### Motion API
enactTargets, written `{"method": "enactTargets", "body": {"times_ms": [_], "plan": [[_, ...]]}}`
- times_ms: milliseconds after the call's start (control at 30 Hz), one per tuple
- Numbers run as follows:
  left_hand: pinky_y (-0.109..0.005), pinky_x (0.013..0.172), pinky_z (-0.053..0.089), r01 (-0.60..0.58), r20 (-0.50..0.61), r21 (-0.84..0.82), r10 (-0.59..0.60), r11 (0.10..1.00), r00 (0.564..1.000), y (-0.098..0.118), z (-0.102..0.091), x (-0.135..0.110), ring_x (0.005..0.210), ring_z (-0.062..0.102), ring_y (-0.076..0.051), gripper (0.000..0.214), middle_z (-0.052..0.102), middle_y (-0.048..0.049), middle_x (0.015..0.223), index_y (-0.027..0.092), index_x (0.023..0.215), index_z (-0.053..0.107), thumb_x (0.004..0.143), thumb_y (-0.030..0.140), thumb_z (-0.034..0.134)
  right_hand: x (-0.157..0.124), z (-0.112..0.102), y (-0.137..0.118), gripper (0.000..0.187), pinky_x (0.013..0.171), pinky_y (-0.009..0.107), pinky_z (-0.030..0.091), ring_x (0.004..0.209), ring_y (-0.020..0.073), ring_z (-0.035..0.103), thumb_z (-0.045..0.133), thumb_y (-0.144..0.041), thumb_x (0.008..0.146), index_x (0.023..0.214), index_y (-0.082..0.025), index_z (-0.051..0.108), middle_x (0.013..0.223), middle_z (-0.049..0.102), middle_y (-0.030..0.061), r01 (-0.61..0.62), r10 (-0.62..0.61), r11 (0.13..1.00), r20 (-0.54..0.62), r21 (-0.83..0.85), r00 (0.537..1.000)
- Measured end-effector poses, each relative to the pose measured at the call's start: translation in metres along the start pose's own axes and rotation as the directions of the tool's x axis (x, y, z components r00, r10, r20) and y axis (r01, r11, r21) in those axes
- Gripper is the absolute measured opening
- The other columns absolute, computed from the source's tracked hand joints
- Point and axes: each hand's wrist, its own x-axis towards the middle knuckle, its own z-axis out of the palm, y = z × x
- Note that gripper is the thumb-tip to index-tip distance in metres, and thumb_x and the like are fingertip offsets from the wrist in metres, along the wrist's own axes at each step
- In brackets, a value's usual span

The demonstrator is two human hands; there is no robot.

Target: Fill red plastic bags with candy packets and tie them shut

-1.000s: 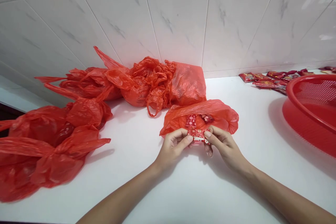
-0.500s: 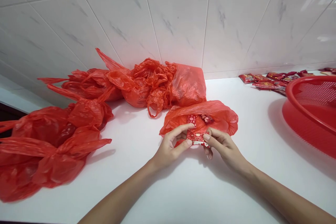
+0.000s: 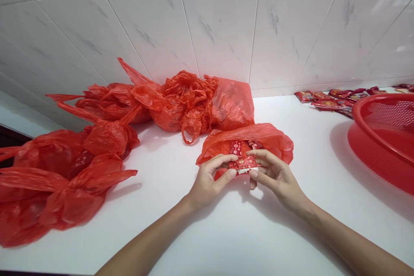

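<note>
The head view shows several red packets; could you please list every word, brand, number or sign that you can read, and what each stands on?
No text reads clearly.
Held packet, between the left hand and right hand: small gold mark, too blurred to read.
Packets in the open bag: pale marks, too small to read.
Packets by the wall: print too small to read.

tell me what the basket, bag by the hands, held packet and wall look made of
Basket: likely hard plastic, slightly glossy; moulded rim, evenly perforated sides.
Bag: thin plastic film, soft sheen; crinkled and partly see-through.
Held packet: perhaps printed film or coated paper, finish unclear; patterned face.
Wall: probably glazed ceramic tile, glossy; straight joints and reflections.
</note>
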Motion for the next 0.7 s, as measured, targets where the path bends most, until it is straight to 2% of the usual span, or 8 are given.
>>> {"method": "enactTargets", "body": {"times_ms": [167, 267, 333, 467, 700], "plan": [[-0.032, 0.089, 0.056, -0.110, -0.024, 0.144, 0.115, 0.983, 0.993, -0.0027, 0.0010, -0.0024, 0.103, 0.069, -0.022, 0.028, 0.075, -0.0096, 0.111, 0.020, 0.115, 0.075, 0.091, 0.030, 0.066, 0.0005, -0.0006, 0.0017, 0.035, 0.066, 0.030, 0.055, 0.064, 0.0130, 0.066, 0.074, -0.036, 0.089, 0.118, -0.023, 0.059, 0.083, 0.066, 0.0000, 0.013, -0.013, 1.000, 0.000, 0.021, 1.000], [-0.033, 0.085, 0.057, -0.156, -0.023, 0.207, 0.164, 0.966, 0.986, -0.0032, 0.0014, -0.0034, 0.101, 0.069, -0.022, 0.028, 0.075, -0.0095, 0.109, 0.021, 0.117, 0.074, 0.093, 0.030, 0.064, 0.0004, -0.0006, 0.0025, 0.041, 0.065, 0.031, 0.055, 0.063, 0.0136, 0.066, 0.075, -0.035, 0.088, 0.123, -0.025, 0.057, 0.083, 0.066, -0.0008, 0.020, -0.019, 0.999, -0.020, 0.031, 1.000], [-0.033, 0.085, 0.057, -0.160, -0.026, 0.227, 0.170, 0.961, 0.985, -0.0022, 0.0016, -0.0035, 0.098, 0.070, -0.022, 0.027, 0.076, -0.0094, 0.107, 0.020, 0.116, 0.074, 0.093, 0.030, 0.064, 0.0003, -0.0012, 0.0028, 0.038, 0.066, 0.031, 0.055, 0.064, 0.0140, 0.066, 0.075, -0.035, 0.088, 0.122, -0.024, 0.059, 0.082, 0.066, -0.0007, 0.028, -0.028, 0.999, -0.013, 0.033, 1.000], [-0.033, 0.086, 0.057, -0.160, -0.032, 0.229, 0.171, 0.960, 0.985, 0.0013, 0.0015, -0.0033, 0.095, 0.071, -0.021, 0.025, 0.077, -0.0087, 0.104, 0.020, 0.113, 0.076, 0.092, 0.030, 0.065, 0.0008, -0.0041, 0.0023, 0.026, 0.067, 0.032, 0.057, 0.065, 0.0153, 0.068, 0.077, -0.035, 0.085, 0.106, -0.022, 0.068, 0.081, 0.068, 0.0011, 0.028, -0.028, 0.998, 0.002, 0.048, 1.000], [-0.032, 0.087, 0.056, -0.149, -0.029, 0.198, 0.158, 0.969, 0.987, 0.0026, -0.0004, -0.0042, 0.097, 0.071, -0.021, 0.026, 0.076, -0.0085, 0.105, 0.020, 0.114, 0.076, 0.093, 0.031, 0.065, 0.0041, -0.0096, 0.0007, 0.030, 0.072, 0.034, 0.060, 0.069, 0.0169, 0.072, 0.081, -0.034, 0.081, 0.105, -0.021, 0.069, 0.083, 0.075, 0.0030, -0.011, 0.008, 0.998, 0.045, 0.060, 0.999]]}}
